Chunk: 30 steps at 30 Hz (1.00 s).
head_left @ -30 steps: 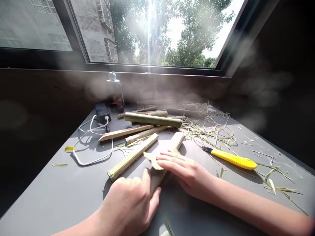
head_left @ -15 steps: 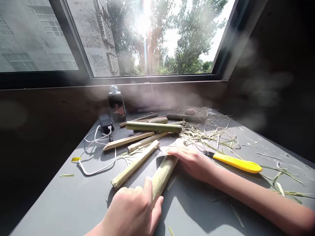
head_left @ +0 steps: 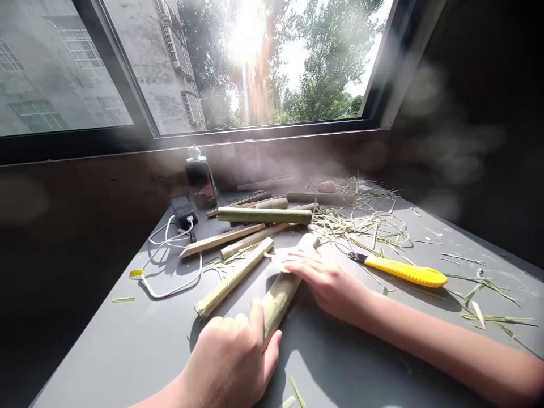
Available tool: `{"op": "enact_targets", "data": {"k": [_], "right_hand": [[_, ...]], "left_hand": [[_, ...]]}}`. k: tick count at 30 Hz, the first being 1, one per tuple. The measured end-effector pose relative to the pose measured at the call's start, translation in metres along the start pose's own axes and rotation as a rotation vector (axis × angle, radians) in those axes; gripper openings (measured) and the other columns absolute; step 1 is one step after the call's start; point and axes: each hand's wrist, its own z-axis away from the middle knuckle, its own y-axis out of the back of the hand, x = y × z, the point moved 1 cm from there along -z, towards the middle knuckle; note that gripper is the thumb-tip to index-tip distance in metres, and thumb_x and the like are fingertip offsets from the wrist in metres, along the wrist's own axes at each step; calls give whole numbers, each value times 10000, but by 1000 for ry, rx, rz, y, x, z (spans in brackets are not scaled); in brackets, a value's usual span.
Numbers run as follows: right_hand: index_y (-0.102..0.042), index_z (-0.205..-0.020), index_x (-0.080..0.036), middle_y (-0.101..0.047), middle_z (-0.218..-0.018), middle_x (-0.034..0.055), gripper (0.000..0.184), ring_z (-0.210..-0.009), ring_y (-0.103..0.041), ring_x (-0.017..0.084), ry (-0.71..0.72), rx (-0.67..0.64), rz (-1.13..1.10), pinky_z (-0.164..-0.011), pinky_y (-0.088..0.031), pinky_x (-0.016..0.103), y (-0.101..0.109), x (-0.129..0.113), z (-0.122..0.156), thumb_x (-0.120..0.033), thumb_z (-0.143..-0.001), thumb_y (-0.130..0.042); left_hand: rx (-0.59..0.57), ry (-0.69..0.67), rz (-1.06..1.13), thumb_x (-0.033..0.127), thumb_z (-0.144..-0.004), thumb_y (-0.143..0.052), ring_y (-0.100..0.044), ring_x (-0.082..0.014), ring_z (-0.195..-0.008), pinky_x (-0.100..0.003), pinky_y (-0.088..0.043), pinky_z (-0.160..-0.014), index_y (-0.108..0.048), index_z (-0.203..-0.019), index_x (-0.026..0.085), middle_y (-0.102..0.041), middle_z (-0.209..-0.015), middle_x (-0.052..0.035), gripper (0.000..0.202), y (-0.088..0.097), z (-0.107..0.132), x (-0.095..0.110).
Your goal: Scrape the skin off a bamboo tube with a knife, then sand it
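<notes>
A pale green bamboo piece (head_left: 278,301) slants away from me over the grey table. My left hand (head_left: 236,354) is closed round its near end, thumb on the right side and index finger along the left. My right hand (head_left: 317,272) is laid across its far part, fingers together and bent over it. Whether something thin is under those fingers is hidden. A small pale curl (head_left: 268,254) shows just left of the fingertips. Another split bamboo strip (head_left: 233,280) lies parallel on the left. To the right of my right hand rests a yellow-handled knife (head_left: 406,271) with a dark tip.
A green bamboo tube (head_left: 266,215) lies over several bamboo strips (head_left: 223,240) farther back. Shavings (head_left: 352,226) are heaped at the back right. At left are a black power bank (head_left: 183,211), a white cable (head_left: 170,294) and a dark bottle (head_left: 201,181). A window (head_left: 276,127) stands behind.
The view has tilted and shifted slightly. Both hands keep their places on the bamboo piece, the right fingers moving only a little. A pale curl now shows beside the right fingertips.
</notes>
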Motion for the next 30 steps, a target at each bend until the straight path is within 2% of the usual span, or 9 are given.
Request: {"op": "enact_targets", "data": {"k": [3,8,13,15,18,22,24,27,30], "right_hand": [[-574,-1283,-132,-674,-1275,107,516,-1302,-539,187,131,-82,-59,-1132,-436,376,-2,-8,0,16,-822,-394],[-578,-1283,-145,-694,-1213,137,579,-1204,-619,234,-121,39,18,-1028,-524,462,3,12,0,57,-794,-344],[-577,-1271,-131,-660,-1304,102,493,-1310,-532,187,124,-41,-64,-1136,-430,367,-3,-6,2,1,-830,-402],[-575,-1273,-137,-675,-1272,114,519,-1276,-564,186,70,-4,-51,-1099,-469,382,-2,4,1,24,-825,-369],[-557,-1296,-121,-676,-1246,165,578,-1248,-590,231,-92,63,10,-1045,-506,477,2,18,1,60,-800,-323],[-569,-1286,-126,-641,-1332,112,527,-1336,-506,191,56,-19,-40,-1139,-431,392,-4,1,0,15,-809,-397],[-571,-1287,-142,-641,-1338,93,516,-1330,-511,170,95,-39,-70,-1145,-423,357,-6,1,0,9,-822,-404],[-551,-1314,-149,-653,-1304,139,567,-1282,-561,205,-63,18,-19,-1085,-482,446,-3,22,1,48,-824,-345],[-542,-1327,-122,-623,-1337,172,584,-1324,-520,240,-132,18,13,-1078,-478,500,-4,25,2,56,-811,-335]], "left_hand": [[3,-18,4,304,-909,-494,-573,-257,-453,-369,-493,-426,-634,-973,105,-567,-595,-56,252,0,1,1],[34,-5,-34,306,-913,-475,-535,-251,-403,-353,-457,-391,-635,-964,93,-497,-511,-26,272,-1,3,0],[46,-43,20,292,-927,-430,-559,-247,-420,-361,-462,-407,-613,-1049,73,-553,-567,-40,310,-2,1,-2],[30,-42,4,289,-945,-416,-537,-249,-395,-357,-418,-385,-603,-977,102,-512,-528,-20,267,-2,0,-3],[-56,-44,9,273,-965,-388,-530,-262,-382,-355,-355,-381,-564,-879,150,-482,-494,-8,231,-1,-1,-7],[-250,-12,258,285,-1009,-324,-610,-249,-463,-328,-358,-438,-530,-1084,126,-614,-601,-17,271,-2,-4,-14],[-291,13,343,300,-1031,-289,-623,-242,-487,-322,-351,-455,-521,-1045,158,-628,-623,-6,273,-3,-6,-17],[-234,-3,266,278,-1037,-278,-571,-255,-421,-346,-278,-416,-502,-834,206,-541,-526,10,311,-4,-8,-19],[-30,-60,38,217,-1030,-278,-498,-252,-353,-362,-252,-385,-589,-841,169,-446,-468,9,367,-3,-2,-19]]}}
